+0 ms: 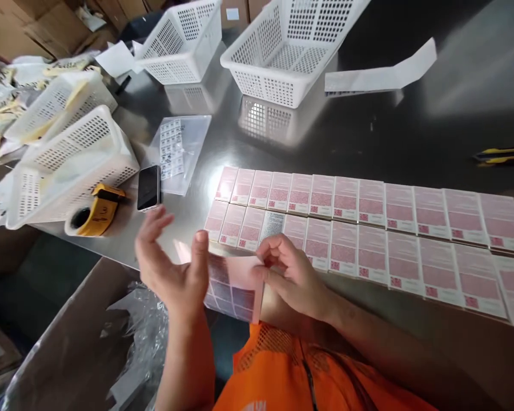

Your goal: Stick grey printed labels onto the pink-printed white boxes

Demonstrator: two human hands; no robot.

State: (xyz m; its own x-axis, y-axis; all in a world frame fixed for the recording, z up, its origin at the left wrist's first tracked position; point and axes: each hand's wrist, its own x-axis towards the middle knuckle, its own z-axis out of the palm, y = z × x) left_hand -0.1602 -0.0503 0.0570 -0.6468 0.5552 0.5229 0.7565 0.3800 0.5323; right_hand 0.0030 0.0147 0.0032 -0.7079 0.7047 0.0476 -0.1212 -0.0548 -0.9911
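A sheet of dark grid-patterned labels [233,294] hangs in front of my body, its upper edge pale pink. My right hand [293,274] pinches the sheet's upper right corner between thumb and fingers. Close to the left part of the sheet, my left hand [175,268] is raised with thumb and fingers apart; the fingertips are slightly blurred. Whether its palm touches the sheet I cannot tell. Beyond both hands, two rows of pink-and-white printed packs [345,245] lie side by side on the metal table [248,154]. One pack in the nearer row bears a grey patch [273,224].
White perforated baskets [261,85] stand along the back and left. A phone [149,188], a yellow tape roll [98,214] and a plastic bag with small labels [192,142] lie at left. A white strip [368,80] and yellow-black cutter [503,155] lie right. An open carton [68,337] stands below.
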